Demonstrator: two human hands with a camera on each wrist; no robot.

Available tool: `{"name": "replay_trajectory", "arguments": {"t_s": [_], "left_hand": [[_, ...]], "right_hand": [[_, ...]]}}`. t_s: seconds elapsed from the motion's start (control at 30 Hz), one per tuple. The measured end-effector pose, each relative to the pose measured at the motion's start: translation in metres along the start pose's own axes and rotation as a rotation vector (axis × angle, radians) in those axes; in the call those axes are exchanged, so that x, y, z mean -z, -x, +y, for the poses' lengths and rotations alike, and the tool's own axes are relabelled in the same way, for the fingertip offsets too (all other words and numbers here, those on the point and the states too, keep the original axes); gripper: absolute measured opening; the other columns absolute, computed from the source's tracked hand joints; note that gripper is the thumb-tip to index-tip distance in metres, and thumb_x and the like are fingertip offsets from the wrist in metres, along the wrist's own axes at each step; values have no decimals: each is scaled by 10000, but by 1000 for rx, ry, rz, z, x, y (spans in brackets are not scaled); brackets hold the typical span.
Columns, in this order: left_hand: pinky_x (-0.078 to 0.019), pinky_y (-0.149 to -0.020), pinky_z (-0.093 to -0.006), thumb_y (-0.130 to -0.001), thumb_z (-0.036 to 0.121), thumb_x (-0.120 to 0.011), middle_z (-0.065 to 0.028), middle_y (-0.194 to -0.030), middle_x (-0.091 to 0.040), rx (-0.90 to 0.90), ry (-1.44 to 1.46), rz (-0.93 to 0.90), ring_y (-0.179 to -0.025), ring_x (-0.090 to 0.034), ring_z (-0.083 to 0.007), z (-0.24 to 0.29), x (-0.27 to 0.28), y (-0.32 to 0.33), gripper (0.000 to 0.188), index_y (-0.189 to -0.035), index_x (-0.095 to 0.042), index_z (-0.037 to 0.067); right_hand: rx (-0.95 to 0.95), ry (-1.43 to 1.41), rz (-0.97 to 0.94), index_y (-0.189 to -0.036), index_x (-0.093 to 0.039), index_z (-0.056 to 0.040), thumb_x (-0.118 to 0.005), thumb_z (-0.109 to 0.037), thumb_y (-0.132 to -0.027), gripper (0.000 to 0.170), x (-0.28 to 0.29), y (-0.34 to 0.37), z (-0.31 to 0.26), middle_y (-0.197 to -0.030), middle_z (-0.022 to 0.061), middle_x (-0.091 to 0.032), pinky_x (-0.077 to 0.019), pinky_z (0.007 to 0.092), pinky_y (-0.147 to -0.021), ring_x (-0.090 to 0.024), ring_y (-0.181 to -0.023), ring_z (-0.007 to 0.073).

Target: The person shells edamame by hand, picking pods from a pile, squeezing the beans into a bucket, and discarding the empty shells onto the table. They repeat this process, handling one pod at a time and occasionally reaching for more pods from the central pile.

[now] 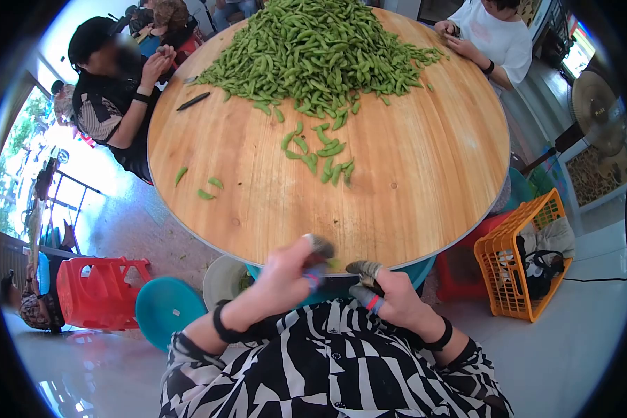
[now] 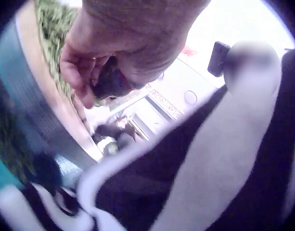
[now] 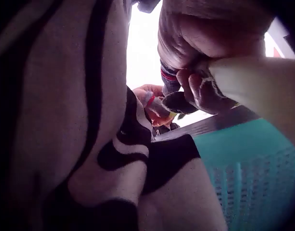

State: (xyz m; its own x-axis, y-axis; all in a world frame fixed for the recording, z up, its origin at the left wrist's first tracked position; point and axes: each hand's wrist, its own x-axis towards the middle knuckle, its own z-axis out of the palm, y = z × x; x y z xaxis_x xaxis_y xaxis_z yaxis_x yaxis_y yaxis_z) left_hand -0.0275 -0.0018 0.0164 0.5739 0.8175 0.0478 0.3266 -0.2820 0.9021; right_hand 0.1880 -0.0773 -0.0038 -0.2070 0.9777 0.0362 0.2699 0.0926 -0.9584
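Grey covers (image 1: pixel 364 267) sheathe fingertips of the left hand (image 1: pixel 282 275) and the right hand (image 1: pixel 393 296), which face each other close together at the near edge of the table (image 1: pixel 425 209). On both, the fingers bend inward; the left one is blurred, and whether either pinches anything cannot be told. Between them, by the left fingertips, shows a green bit (image 1: pixel 334 265), too small to identify.

Dark bands (image 1: pixel 221 324) circle both wrists, and a black-and-white shirt (image 1: pixel 336 355) lies just behind the hands. Below the right hand, under the table edge, stands a teal basket (image 3: pixel 248 178) with slotted walls.

Straight ahead of the hands, loose pods (image 1: pixel 331 150) lie scattered on the wood; three more lie ahead and to the left. Farther out in the same direction rises a large heap (image 1: pixel 313 52) of green pods, with a dark pen-like object (image 1: pixel 193 102) near its left side.

Left of the left hand, on the floor, come a pale bucket (image 1: pixel 216 282), a teal basin (image 1: pixel 166 313) and a red stool (image 1: pixel 97 292). Well right of the right hand, an orange crate (image 1: pixel 498 275) stands tilted. Across the table, people sit at far left and far right, their hands raised before them.
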Motion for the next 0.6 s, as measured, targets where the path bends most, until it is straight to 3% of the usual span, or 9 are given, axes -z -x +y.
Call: {"name": "replay_trajectory", "arguments": {"t_s": [0.03,0.07,0.13,0.23,0.3,0.37,0.47,0.53,0.6], "left_hand": [[-490,-636,-352,-740,-63,-601,-100,-875,-601,-75,-352,107,-728,-607,-268,-2,18,4,236,-960,-587,23],[-486,-670,-389,-699,-75,-592,-121,-878,-603,-151,-702,215,-743,-600,-320,-4,37,6,242,-920,-603,22],[-468,-709,-425,-657,-54,-583,-152,-874,-600,-187,-1058,391,-775,-572,-372,-16,72,-2,299,-945,-599,24],[-456,-763,-443,-707,-12,-580,-172,-926,-586,-228,-899,391,-853,-569,-357,-32,99,-33,197,-901,-603,17],[-454,-752,-442,-735,-2,-569,-177,-976,-580,-52,-588,234,-868,-569,-366,-40,102,-71,182,-913,-600,18],[-456,-763,-441,-757,8,-561,-182,-984,-571,62,-706,236,-874,-567,-374,-43,96,-116,171,-925,-598,18],[-452,-777,-448,-739,8,-577,-172,-935,-568,-124,-674,297,-894,-560,-376,-63,96,-160,149,-888,-590,8],[-449,-790,-443,-721,-10,-579,-165,-908,-562,-388,-828,80,-921,-552,-373,-74,103,-178,138,-858,-584,1],[-449,-797,-437,-708,-20,-582,-163,-905,-561,-359,-803,70,-936,-544,-374,-80,107,-181,141,-848,-584,-1]], "right_hand": [[-24,72,-77,-1153,-538,51,-682,-82,-817,389,1,2,2,-927,196,-653,-507,288,-751,-667,-839,254],[4,86,-33,-1182,-529,31,-661,-36,-816,395,0,2,8,-881,124,-665,-489,248,-757,-636,-791,147],[-8,101,-52,-1181,-531,31,-655,-38,-826,383,5,0,9,-867,108,-660,-487,245,-736,-626,-768,136],[-82,-28,-61,-1191,-523,30,-623,-56,-861,356,3,-5,5,-822,73,-641,-469,228,-662,-586,-688,102],[-133,-168,-49,-1203,-514,28,-597,-73,-887,342,2,-12,-3,-791,52,-628,-453,213,-608,-555,-632,78],[-260,-408,-40,-1217,-501,26,-564,-88,-916,328,6,-17,-13,-828,20,-573,-462,233,-666,-567,-723,90],[-255,-413,-36,-1240,-480,21,-530,-82,-930,330,4,-19,-14,-778,9,-554,-440,208,-635,-556,-701,69],[-236,-381,-26,-1256,-468,14,-511,-110,-944,339,6,-19,-12,-765,13,-571,-414,194,-574,-528,-634,64],[-249,-427,-4,-1269,-457,10,-485,-131,-956,345,9,-16,-8,-766,23,-578,-400,192,-538,-504,-597,62]]}}
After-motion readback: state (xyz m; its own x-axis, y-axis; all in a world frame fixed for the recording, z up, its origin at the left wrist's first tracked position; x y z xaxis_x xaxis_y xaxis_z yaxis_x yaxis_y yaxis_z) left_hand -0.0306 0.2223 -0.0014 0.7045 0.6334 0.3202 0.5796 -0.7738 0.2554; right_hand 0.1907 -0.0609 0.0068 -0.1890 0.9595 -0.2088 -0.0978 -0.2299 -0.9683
